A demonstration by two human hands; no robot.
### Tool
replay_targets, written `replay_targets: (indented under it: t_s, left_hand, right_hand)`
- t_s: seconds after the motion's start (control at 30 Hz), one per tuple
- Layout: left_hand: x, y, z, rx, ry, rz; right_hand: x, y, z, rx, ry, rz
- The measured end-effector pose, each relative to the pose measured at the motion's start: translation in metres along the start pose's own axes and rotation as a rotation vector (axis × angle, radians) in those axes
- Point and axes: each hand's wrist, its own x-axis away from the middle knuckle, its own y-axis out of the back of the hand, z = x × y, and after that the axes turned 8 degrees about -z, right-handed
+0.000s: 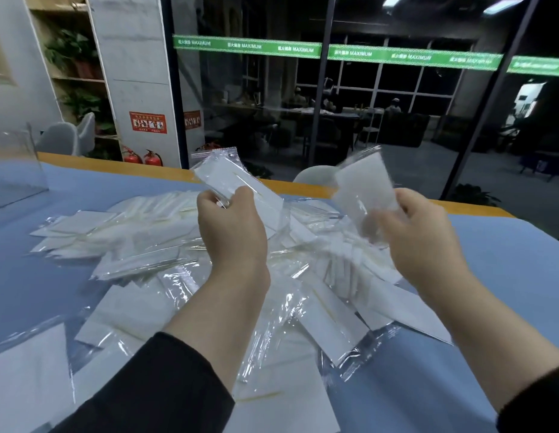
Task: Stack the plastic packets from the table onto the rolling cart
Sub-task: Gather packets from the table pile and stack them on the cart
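At frame centre, the left hand point(230, 226) and right hand point(420, 235) are apart, each gripping a plastic packet point(237, 179) lifted off the heap of packets point(165, 245) on the blue table point(506, 260), apparently gathering a stack; no cart shows.

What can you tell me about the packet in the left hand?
The packet in the left hand is a flat, long pouch of clear crinkly plastic with something white inside and a sealed end at the top. It is lifted above the pile of packets on the blue table, tilted with its top leaning left. The left hand pinches its lower part; there may be more than one packet in that grip.
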Motion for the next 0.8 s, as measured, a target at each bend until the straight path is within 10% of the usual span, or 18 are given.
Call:
replay_targets:
  t_s: [0.13, 0.4, 0.8]
  left_hand:
    - [0.021, -0.004, 0.007, -0.09, 0.056, 0.163]
    - [0.064, -0.015, 0.024, -0.078, 0.198, 0.411]
    - [0.058, -0.012, 0.019, -0.071, 0.234, 0.369]
  right_hand:
    - [0.014, 0.004, 0.007, -0.366, -0.102, 0.017]
    - [0.026, -0.01, 0.002, -0.146, -0.071, 0.251]
    - [0.019, 0.005, 0.002, -0.231, -0.168, 0.138]
